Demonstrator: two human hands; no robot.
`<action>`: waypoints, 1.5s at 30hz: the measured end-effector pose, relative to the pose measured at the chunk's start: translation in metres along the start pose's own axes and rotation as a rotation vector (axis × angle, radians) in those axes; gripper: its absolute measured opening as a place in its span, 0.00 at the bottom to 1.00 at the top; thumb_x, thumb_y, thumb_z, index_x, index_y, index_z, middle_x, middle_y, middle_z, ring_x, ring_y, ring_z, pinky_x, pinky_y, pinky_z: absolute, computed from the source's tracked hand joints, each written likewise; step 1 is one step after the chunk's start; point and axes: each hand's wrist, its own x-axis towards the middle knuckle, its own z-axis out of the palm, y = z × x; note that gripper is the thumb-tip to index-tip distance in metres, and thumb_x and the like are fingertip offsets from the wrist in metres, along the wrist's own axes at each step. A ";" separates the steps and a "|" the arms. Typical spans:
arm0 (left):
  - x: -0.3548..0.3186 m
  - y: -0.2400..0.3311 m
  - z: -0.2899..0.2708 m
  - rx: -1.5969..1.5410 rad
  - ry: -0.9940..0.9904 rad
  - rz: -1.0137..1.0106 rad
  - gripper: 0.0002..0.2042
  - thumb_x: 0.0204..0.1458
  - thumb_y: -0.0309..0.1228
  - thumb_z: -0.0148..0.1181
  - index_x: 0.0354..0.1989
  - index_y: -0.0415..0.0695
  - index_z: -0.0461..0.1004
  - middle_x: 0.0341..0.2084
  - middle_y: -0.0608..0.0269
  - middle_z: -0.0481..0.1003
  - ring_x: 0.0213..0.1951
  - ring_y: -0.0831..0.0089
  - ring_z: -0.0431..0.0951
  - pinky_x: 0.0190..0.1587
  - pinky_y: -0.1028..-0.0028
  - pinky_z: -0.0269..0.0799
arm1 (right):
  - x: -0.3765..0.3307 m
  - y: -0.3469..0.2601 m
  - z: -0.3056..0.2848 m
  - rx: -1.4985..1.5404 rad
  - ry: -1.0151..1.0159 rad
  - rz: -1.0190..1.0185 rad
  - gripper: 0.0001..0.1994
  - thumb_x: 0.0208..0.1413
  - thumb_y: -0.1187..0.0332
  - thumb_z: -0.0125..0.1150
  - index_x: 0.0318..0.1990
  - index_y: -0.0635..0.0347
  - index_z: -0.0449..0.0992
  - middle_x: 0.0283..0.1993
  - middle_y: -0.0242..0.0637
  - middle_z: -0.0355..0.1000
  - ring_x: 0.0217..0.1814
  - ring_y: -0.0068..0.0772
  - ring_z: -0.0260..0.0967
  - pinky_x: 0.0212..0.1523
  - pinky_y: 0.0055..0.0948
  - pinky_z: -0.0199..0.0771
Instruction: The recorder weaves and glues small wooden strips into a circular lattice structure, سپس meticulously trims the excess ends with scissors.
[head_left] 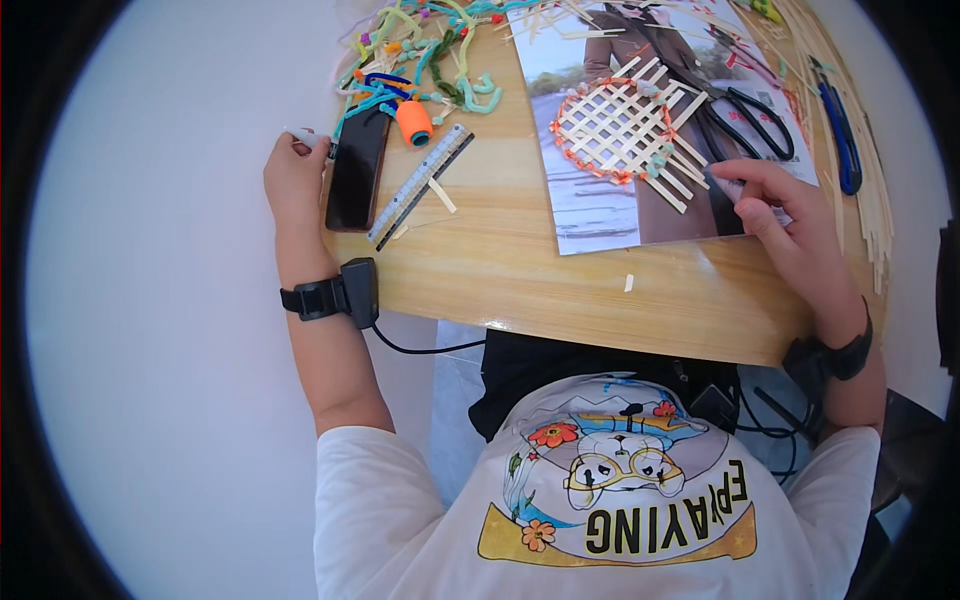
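Note:
My left hand (294, 180), at the table's left edge, is closed around a small white tube-like piece (306, 136) with a dark end, beside a dark phone (358, 172). My right hand (790, 215) is over the lower right of a magazine (600, 215), thumb and forefinger curled around a small pale object (733, 188), mostly hidden by the fingers. Near those fingertips lies a round lattice of woven pale strips (618, 128), edged with an orange and pale green twisted cord. Several strip ends stick out past its rim toward my right hand.
Black-handled scissors (755, 118) rest on the magazine, with blue-handled pliers (840, 135) to their right. Long strips (872, 190) line the right edge. A ruler (420, 187), an orange spool (413, 122) and tangled pipe cleaners (462, 60) occupy the left side.

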 end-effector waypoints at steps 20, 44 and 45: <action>-0.041 0.029 -0.037 0.210 0.170 0.041 0.20 0.48 0.41 0.64 0.46 0.42 0.74 0.32 0.58 0.78 0.34 0.68 0.78 0.39 0.71 0.72 | 0.000 0.000 0.005 -0.059 -0.003 -0.078 0.10 0.56 0.72 0.57 0.45 0.62 0.74 0.29 0.33 0.71 0.27 0.19 0.65 0.30 0.20 0.65; -0.115 0.183 0.037 -0.516 -0.597 1.023 0.06 0.46 0.24 0.63 0.30 0.38 0.73 0.33 0.63 0.73 0.38 0.70 0.72 0.43 0.74 0.66 | 0.035 0.005 -0.001 -0.368 -0.146 -0.569 0.37 0.45 0.59 0.69 0.62 0.63 0.59 0.56 0.48 0.61 0.60 0.47 0.57 0.60 0.40 0.56; -0.113 0.183 0.035 -0.575 -0.693 0.946 0.06 0.47 0.24 0.62 0.31 0.38 0.72 0.33 0.63 0.73 0.39 0.72 0.72 0.45 0.74 0.65 | 0.034 0.004 -0.007 -0.403 -0.190 -0.497 0.38 0.45 0.60 0.69 0.63 0.62 0.58 0.57 0.48 0.61 0.60 0.46 0.57 0.60 0.40 0.56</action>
